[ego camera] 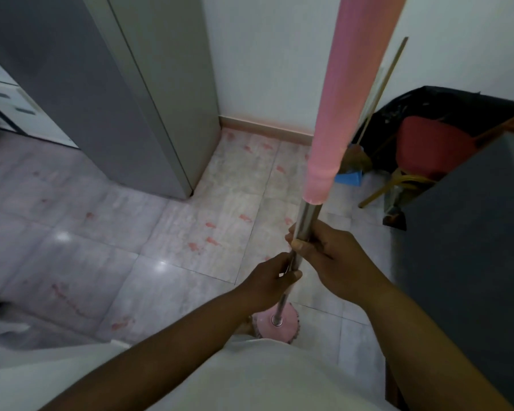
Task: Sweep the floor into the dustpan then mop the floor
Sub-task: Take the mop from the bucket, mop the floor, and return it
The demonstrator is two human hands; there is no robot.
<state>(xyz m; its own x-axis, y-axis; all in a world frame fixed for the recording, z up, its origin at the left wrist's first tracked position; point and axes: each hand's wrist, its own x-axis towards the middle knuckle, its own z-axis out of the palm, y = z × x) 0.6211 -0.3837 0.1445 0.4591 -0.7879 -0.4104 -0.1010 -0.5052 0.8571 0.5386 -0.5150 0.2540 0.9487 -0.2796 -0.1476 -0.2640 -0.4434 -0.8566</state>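
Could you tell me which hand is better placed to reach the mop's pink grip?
Probably the right hand: it grips the steel pole higher, just below the pink grip; the left hand holds lower, nearer the mop head.

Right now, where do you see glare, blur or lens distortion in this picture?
Head view: dim overall; bright glare spots on the floor tiles; the mop's pink grip, close to the lens, looks soft and oversized; the grey fridge leans from the wide angle; the left hand and right hand on the steel pole are fairly sharp.
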